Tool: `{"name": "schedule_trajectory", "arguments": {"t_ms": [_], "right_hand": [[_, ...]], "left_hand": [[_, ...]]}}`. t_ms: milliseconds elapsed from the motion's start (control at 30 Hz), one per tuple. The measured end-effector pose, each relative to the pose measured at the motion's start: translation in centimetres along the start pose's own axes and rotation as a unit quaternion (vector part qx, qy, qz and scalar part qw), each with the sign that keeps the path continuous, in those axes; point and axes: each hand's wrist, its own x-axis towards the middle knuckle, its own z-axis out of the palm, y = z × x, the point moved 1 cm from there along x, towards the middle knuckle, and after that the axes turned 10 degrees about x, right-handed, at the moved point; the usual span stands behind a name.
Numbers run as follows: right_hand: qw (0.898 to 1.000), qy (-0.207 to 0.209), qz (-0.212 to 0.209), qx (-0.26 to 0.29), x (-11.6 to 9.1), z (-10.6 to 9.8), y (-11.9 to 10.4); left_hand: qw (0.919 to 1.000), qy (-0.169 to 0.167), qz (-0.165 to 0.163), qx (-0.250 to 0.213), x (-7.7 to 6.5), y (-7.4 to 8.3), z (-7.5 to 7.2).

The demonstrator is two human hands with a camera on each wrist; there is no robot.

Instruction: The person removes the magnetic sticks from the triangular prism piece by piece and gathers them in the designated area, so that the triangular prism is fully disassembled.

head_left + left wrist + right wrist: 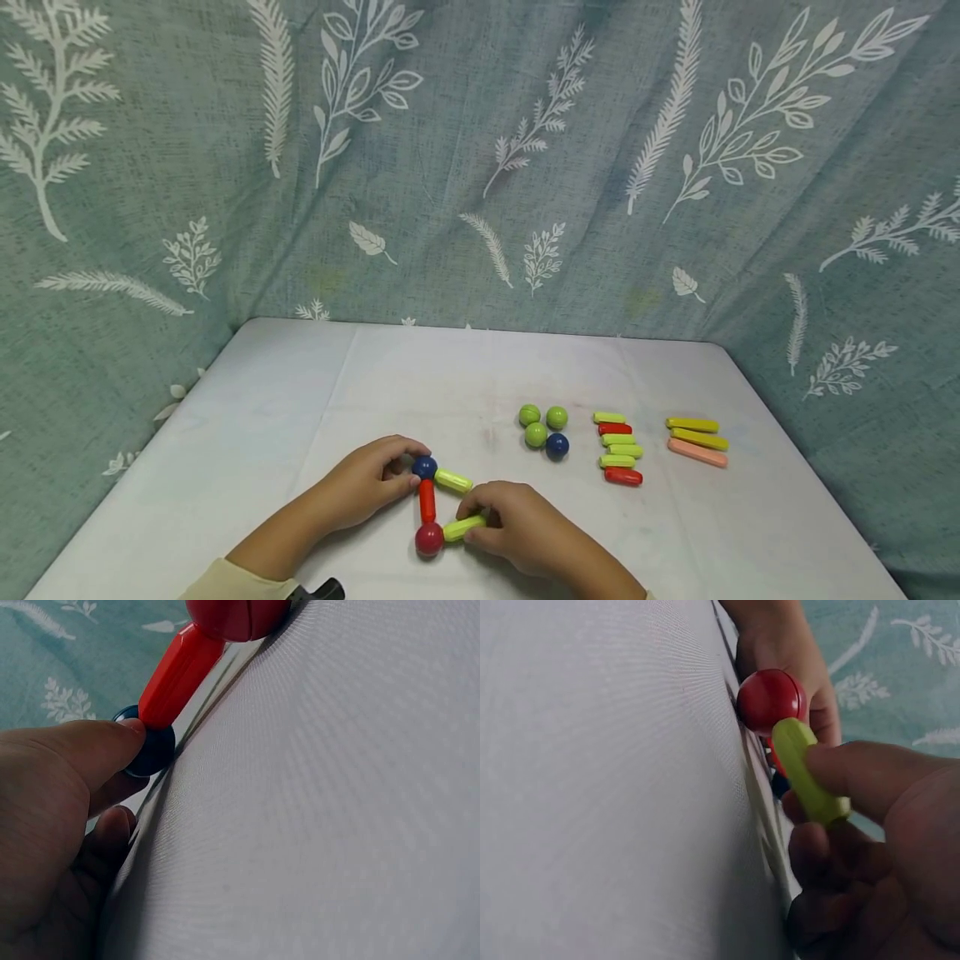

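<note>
Table (420,375): white surface. At 7 o'clock, angular ball-and-rod piece (427,501). Just off centre, 1–2 o'clock: three green balls (536,434), one dark-blue ball (557,446), grouped. Toward 3 o'clock: six short rods (621,451), lime and red; farther out, three longer rods (697,452), yellow and salmon.

Beyond the hands (517,525), four balls (536,434) and short rods (618,440) flank a passable gap.

Backdrop: grey-green fabric curtain (442,183) with a woven look, hung behind and along both sides, printed throughout with white leaf sprigs (367,239). Two faint yellowish patches noted on its lower part. Furniture: white cloth-covered table (420,367), far corners rounded, one faint crease (342,371) running front to back on the left. Lighting: soft, fairly even.
</note>
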Motion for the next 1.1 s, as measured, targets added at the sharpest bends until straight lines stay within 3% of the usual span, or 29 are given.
{"name": "schedule_trajectory", "arguments": {"t_ms": [200,467,733,1100], "right_hand": [[0.998,0.024,-0.016,0.049,-0.2,-0.1,0.2],[0.997,0.041,-0.019,0.059,-0.1,-0.1,0.2],[0.999,0.044,-0.032,0.004,-0.1,-0.1,0.4],[0.999,0.046,0.01,-0.016,-0.3,-0.7,1.5]], "left_hand": [[1.0,0.002,0.001,0.005,0.0,0.2,0.0],[0.9999,0.004,0.009,0.004,-0.1,0.1,-0.1],[0.9999,0.003,0.014,0.003,0.2,0.1,-0.2],[1.0,-0.002,0.006,0.0,-0.1,0.2,-0.1]]}}
